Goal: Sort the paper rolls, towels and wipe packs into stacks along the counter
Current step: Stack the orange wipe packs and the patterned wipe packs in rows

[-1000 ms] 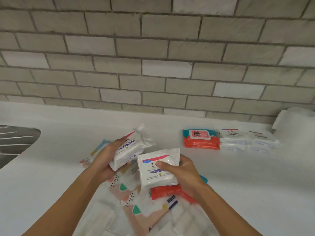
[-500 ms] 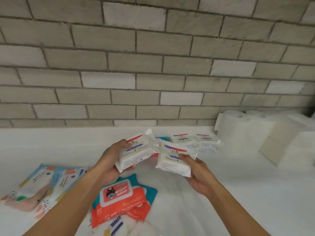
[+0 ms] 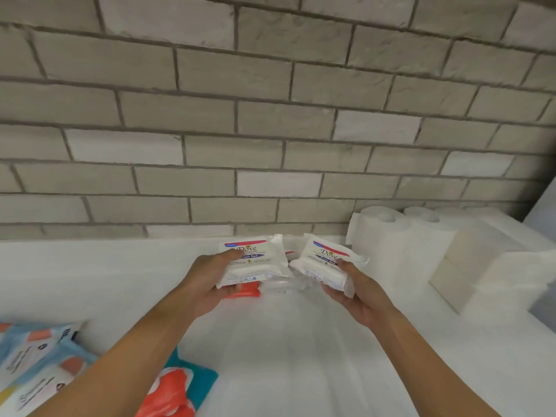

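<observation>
My left hand (image 3: 210,284) grips a white Dove wipe pack (image 3: 255,261), held out over the back of the white counter (image 3: 285,341). My right hand (image 3: 358,293) grips a second white Dove wipe pack (image 3: 323,261) just to the right of the first. Under the two packs lies the sorted stack near the wall: an orange pack (image 3: 248,290) peeks out below my left hand, and white packs (image 3: 285,284) show between my hands. White paper rolls (image 3: 388,245) stand upright at the back right.
Folded white towels (image 3: 469,266) are stacked right of the rolls. Blue patterned wipe packs (image 3: 33,365) lie at the lower left, and an orange and teal wipe pack (image 3: 177,389) lies near the front under my left forearm. A grey brick wall (image 3: 270,115) backs the counter.
Both hands have carried their Dove packs forward and to the right, over the sorted stack by the wall. The view has swung right, so the loose pile now sits at the lower left.
</observation>
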A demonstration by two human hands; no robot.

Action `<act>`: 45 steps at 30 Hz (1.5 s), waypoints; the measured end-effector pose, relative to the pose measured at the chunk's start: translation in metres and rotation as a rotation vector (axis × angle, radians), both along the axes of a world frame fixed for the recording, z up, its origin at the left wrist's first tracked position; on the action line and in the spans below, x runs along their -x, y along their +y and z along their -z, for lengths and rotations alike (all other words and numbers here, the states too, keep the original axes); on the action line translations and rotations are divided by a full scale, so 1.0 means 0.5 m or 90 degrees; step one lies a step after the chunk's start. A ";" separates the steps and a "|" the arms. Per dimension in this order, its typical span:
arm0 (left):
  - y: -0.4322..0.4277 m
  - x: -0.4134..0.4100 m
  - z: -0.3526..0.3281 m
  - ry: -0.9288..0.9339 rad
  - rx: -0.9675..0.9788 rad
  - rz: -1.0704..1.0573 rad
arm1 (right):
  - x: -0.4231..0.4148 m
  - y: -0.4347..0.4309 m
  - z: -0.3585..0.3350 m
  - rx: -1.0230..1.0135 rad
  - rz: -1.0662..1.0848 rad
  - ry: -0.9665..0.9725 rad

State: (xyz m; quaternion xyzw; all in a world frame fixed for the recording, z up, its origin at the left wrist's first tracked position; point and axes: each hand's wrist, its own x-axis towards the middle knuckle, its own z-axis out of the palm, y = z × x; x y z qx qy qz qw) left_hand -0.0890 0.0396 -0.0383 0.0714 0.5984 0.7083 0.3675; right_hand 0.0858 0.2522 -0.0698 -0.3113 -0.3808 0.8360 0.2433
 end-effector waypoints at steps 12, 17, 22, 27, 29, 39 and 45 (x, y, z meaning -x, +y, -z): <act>0.180 0.034 0.043 -0.014 0.075 -0.057 | 0.081 0.151 0.036 0.046 0.025 -0.054; 0.231 0.055 0.060 -0.025 0.094 -0.071 | 0.094 0.182 0.065 0.055 0.039 -0.069; 0.266 0.072 0.084 -0.025 0.117 -0.090 | 0.098 0.198 0.088 0.020 0.064 -0.020; 0.294 0.073 0.116 0.016 0.139 -0.082 | 0.094 0.188 0.105 -0.090 0.130 -0.132; 0.303 0.069 0.130 0.070 0.176 -0.071 | 0.097 0.186 0.116 -0.124 0.148 -0.166; 0.308 0.043 0.156 0.469 0.434 -0.035 | 0.105 0.173 0.127 -0.162 0.153 -0.236; 0.314 0.022 0.146 0.428 0.433 0.021 | 0.117 0.159 0.124 -0.155 0.149 -0.215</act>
